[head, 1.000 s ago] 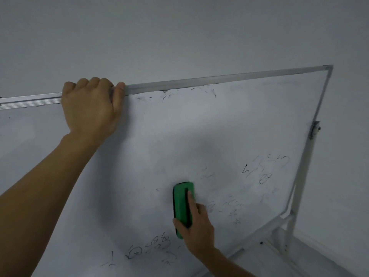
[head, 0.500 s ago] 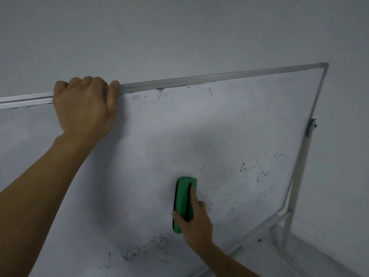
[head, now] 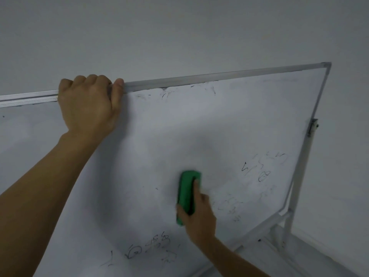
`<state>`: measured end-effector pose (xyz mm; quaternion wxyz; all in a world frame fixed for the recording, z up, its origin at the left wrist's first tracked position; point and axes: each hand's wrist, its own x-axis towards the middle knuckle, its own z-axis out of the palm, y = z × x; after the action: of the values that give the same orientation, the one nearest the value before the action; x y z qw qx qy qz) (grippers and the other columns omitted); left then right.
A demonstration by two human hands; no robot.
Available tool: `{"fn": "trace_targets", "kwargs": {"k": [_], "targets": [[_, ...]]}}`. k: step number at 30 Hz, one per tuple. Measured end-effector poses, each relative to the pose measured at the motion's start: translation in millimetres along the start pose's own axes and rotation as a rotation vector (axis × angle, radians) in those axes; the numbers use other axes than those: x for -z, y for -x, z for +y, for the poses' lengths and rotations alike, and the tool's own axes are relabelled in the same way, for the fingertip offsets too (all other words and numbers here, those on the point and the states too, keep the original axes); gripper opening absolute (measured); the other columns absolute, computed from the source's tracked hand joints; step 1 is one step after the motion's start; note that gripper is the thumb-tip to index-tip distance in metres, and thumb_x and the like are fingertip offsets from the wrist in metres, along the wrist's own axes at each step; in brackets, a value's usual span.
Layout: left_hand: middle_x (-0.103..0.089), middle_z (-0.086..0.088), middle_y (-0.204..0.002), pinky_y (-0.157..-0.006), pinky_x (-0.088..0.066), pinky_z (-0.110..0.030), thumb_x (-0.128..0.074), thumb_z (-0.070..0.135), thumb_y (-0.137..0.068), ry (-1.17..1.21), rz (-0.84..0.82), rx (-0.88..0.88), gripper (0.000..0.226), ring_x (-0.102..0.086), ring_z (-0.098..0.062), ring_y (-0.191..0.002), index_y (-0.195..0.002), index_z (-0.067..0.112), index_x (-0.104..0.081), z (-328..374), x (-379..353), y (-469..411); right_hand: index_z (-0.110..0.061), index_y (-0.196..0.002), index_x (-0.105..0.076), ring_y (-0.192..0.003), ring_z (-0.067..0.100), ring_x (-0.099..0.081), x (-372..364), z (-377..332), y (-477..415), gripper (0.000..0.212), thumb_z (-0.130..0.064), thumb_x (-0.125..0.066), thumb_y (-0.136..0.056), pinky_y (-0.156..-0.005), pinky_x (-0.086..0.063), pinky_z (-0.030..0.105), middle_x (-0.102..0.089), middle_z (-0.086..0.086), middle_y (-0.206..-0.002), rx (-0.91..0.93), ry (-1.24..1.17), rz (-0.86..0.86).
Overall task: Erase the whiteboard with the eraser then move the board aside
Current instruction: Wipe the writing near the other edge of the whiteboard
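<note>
A large whiteboard (head: 209,124) in a metal frame fills the view, tilted on its stand. My left hand (head: 89,104) grips its top rail, fingers curled over the edge. My right hand (head: 197,218) holds a green eraser (head: 187,194) flat against the lower middle of the board, with a forefinger stretched along its back. Black marker scribbles (head: 263,164) remain at the right of the board. More marker writing (head: 147,248) sits near the bottom, and faint strokes run under the top rail.
The stand's white upright post (head: 299,176) and a pivot clamp (head: 312,126) run down the board's right side. The stand's lower bars (head: 275,232) meet near the floor. A plain grey wall (head: 179,37) stands close behind.
The eraser and my right hand have slid slightly up the board. My left hand keeps the same grip on the top rail. The view has shifted a little.
</note>
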<state>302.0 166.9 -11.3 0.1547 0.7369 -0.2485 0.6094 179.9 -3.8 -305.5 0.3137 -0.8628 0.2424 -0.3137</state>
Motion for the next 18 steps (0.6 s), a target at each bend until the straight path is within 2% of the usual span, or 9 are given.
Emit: {"fn": "trace_targets", "kwargs": {"k": [2, 4, 6, 8, 10, 11, 14, 16, 18], "targets": [[-0.06, -0.023, -0.074, -0.074, -0.028, -0.044, -0.028, 0.042, -0.105, 0.019, 0.007, -0.009, 0.06, -0.038, -0.029, -0.067, -0.081, -0.001, -0.062, -1.4, 2.5, 0.9, -0.047, -0.147, 0.007, -0.097, 0.012, -0.051, -7.7, 1.0, 15.1, 0.091, -0.074, -0.042, -0.076, -0.073, -0.05, 0.024, -0.04, -0.005, -0.117, 0.113, 0.093, -0.077], [-0.061, -0.022, -0.074, -0.073, -0.028, -0.044, -0.029, 0.041, -0.105, 0.021, 0.009, -0.023, 0.059, -0.04, -0.031, -0.066, -0.082, -0.001, -0.062, -3.4, 5.2, 1.5, -0.049, -0.146, 0.007, -0.094, 0.013, -0.053, -1.1, 10.7, 7.6, 0.089, -0.073, -0.045, -0.077, -0.069, -0.052, 0.026, -0.043, -0.004, -0.116, 0.108, 0.1, -0.043], [-0.061, -0.021, -0.074, -0.073, -0.029, -0.044, -0.029, 0.042, -0.105, 0.01, 0.015, -0.037, 0.058, -0.047, -0.035, -0.067, -0.083, 0.0, -0.063, -3.0, 5.6, 1.6, -0.049, -0.145, 0.011, -0.084, 0.012, -0.057, 18.0, 24.7, -18.0, 0.091, -0.067, -0.051, -0.081, -0.066, -0.057, 0.031, -0.046, -0.002, -0.113, -0.048, 0.014, 0.055], [-0.061, -0.02, -0.074, -0.073, -0.029, -0.043, -0.028, 0.043, -0.104, -0.008, 0.021, -0.044, 0.058, -0.049, -0.035, -0.068, -0.082, 0.001, -0.063, -3.1, 5.7, 0.5, -0.045, -0.148, 0.01, -0.081, 0.019, -0.059, 38.4, 35.6, -52.3, 0.092, -0.059, -0.056, -0.085, -0.071, -0.056, 0.036, -0.05, 0.008, -0.116, -0.31, -0.145, 0.117], [-0.062, -0.02, -0.074, -0.073, -0.029, -0.043, -0.029, 0.043, -0.104, -0.014, 0.026, -0.052, 0.058, -0.05, -0.036, -0.069, -0.082, 0.002, -0.064, -0.8, 4.7, -0.6, -0.041, -0.15, 0.007, -0.094, 0.031, -0.058, 48.3, 37.8, -73.5, 0.093, -0.058, -0.057, -0.085, -0.082, -0.051, 0.04, -0.05, 0.015, -0.126, -0.482, -0.243, 0.154], [-0.062, -0.02, -0.074, -0.073, -0.029, -0.043, -0.029, 0.043, -0.104, -0.015, 0.021, -0.05, 0.057, -0.051, -0.036, -0.069, -0.082, 0.002, -0.064, -0.6, 4.4, -0.6, -0.041, -0.15, 0.007, -0.099, 0.033, -0.058, 44.9, 31.2, -73.8, 0.093, -0.059, -0.057, -0.085, -0.085, -0.051, 0.042, -0.05, 0.015, -0.128, -0.492, -0.258, 0.159], [-0.062, -0.02, -0.074, -0.074, -0.03, -0.043, -0.031, 0.042, -0.104, -0.006, 0.019, -0.038, 0.057, -0.052, -0.037, -0.069, -0.082, 0.001, -0.064, -3.3, 3.8, -0.2, -0.043, -0.149, 0.006, -0.088, 0.022, -0.061, 6.0, -0.1, -31.7, 0.092, -0.06, -0.056, -0.084, -0.081, -0.055, 0.039, -0.053, 0.007, -0.12, -0.312, -0.218, 0.094], [-0.062, -0.02, -0.073, -0.074, -0.031, -0.043, -0.031, 0.042, -0.104, -0.011, 0.012, -0.033, 0.057, -0.051, -0.037, -0.069, -0.082, 0.001, -0.063, -6.2, 5.0, -0.3, -0.043, -0.148, 0.009, -0.083, 0.01, -0.057, -19.2, -21.0, 17.1, 0.095, -0.064, -0.055, -0.082, -0.076, -0.054, 0.027, -0.048, -0.002, -0.112, -0.119, -0.124, -0.053], [-0.061, -0.019, -0.072, -0.073, -0.032, -0.043, -0.031, 0.041, -0.104, -0.007, 0.007, -0.04, 0.056, -0.051, -0.036, -0.068, -0.082, 0.001, -0.063, -8.3, 8.3, -0.1, -0.045, -0.145, 0.016, -0.086, 0.007, -0.052, -28.3, -27.1, 53.7, 0.098, -0.071, -0.051, -0.078, -0.073, -0.046, 0.015, -0.042, -0.005, -0.111, 0.028, -0.052, -0.261]]}}
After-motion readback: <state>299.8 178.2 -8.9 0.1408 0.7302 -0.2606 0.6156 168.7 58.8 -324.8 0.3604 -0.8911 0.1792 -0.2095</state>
